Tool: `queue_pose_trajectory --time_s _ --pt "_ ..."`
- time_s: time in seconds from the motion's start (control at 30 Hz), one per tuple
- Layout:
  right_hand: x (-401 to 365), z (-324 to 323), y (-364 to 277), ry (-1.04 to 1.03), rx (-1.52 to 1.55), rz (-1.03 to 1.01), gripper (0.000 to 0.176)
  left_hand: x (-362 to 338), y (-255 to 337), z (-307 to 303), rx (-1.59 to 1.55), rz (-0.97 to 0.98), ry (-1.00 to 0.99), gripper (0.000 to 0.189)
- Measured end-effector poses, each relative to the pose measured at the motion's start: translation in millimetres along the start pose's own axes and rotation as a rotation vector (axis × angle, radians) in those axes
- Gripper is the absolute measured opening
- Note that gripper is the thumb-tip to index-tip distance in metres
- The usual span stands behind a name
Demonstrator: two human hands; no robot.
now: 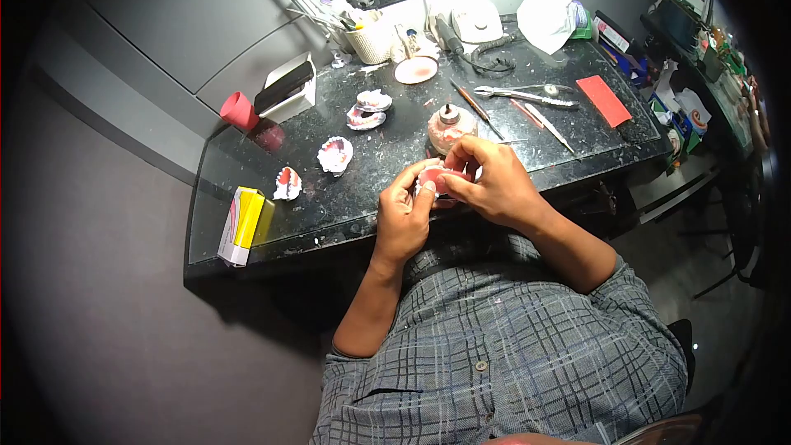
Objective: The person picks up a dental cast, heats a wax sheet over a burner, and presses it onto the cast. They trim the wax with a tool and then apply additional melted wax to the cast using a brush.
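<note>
My left hand is wrapped around a white dental cast close to the bench's front edge. Pink wax covers the cast's inner surface, and my left thumb presses on it. My right hand pinches the pink wax at the cast's right side between thumb and fingers. Part of the cast is hidden by my fingers. Just beyond my hands stands a glass alcohol burner with a metal collar.
More casts with red wax sit to the left, near a yellow-and-white box. A wax knife, pliers and a red wax sheet lie to the right. Behind are a red cup and a tool holder.
</note>
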State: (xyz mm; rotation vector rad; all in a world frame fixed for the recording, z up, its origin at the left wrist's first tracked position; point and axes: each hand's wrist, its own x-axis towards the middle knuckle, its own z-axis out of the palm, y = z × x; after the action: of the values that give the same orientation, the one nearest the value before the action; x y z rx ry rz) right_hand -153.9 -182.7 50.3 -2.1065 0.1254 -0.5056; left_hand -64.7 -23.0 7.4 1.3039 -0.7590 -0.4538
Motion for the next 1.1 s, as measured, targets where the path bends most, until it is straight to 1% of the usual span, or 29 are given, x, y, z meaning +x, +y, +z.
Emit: queue_pose_trajectory --time_s 0.03,0.07,0.1,0.17,0.23,0.3,0.37,0.43,0.5,0.57,0.6,0.63,0.67,0.7,0.77,0.83,0.9,0.97,1.03,1.1 --pt "-1 2 0 0.001 0.001 -0.001 0.023 -1 0 3 0.000 0.018 0.020 0.030" --pt "-3 5 2 0.037 -0.052 -0.055 0.025 -3 -3 4 0.025 0.045 0.060 0.029" --pt "-4 7 4 0.073 -0.105 -0.108 0.027 -3 -7 4 0.026 0.045 0.059 0.029" --pt "-7 12 9 0.059 -0.138 -0.119 0.030 -4 -14 3 0.204 0.167 0.113 0.028" --pt "-10 15 7 0.136 -0.226 -0.214 0.029 -6 -13 6 0.230 0.183 0.132 0.028" --pt "-13 18 9 0.135 -0.226 -0.232 0.029 -6 -14 5 0.256 0.197 0.150 0.029" --pt "-14 21 12 0.133 -0.227 -0.250 0.028 -6 -18 1 0.346 0.203 0.093 0.031" --pt "-13 24 13 0.182 -0.179 -0.300 0.026 -7 -17 2 0.324 0.192 0.096 0.031" --pt "-13 24 14 0.179 -0.157 -0.294 0.023 -9 -13 4 0.302 0.183 0.099 0.031" --pt "-13 22 11 0.180 -0.137 -0.289 0.020 -12 -3 6 0.368 0.209 0.144 0.031" --pt "-14 19 5 0.154 -0.119 -0.255 0.018 -13 2 8 0.368 0.210 0.142 0.031" --pt "-15 16 0 0.124 -0.099 -0.220 0.017 -15 7 9 0.447 0.242 0.145 0.031" --pt "-16 14 -2 0.122 -0.098 -0.220 0.017 -17 11 10 0.526 0.274 0.148 0.031" --pt "-16 12 -4 0.106 -0.056 -0.209 0.017 -18 14 10 0.527 0.273 0.150 0.031" --pt "-16 8 -7 0.091 -0.016 -0.200 0.017 -20 18 10 0.629 0.348 0.154 0.031" --pt "-17 3 -8 0.008 -0.022 -0.155 0.017 -22 18 10 0.621 0.337 0.152 0.031" --pt "-18 4 -7 0.012 -0.038 -0.167 0.018 -23 21 10 0.613 0.326 0.150 0.031" --pt "-19 7 -5 0.016 -0.054 -0.182 0.019 -22 31 13 0.721 0.421 0.139 0.028" --pt "-20 10 -6 0.061 0.003 -0.216 0.015 -20 30 12 0.744 0.435 0.143 0.027" --pt "-21 10 -8 0.059 0.022 -0.205 0.016 -21 29 12 0.767 0.446 0.146 0.025"
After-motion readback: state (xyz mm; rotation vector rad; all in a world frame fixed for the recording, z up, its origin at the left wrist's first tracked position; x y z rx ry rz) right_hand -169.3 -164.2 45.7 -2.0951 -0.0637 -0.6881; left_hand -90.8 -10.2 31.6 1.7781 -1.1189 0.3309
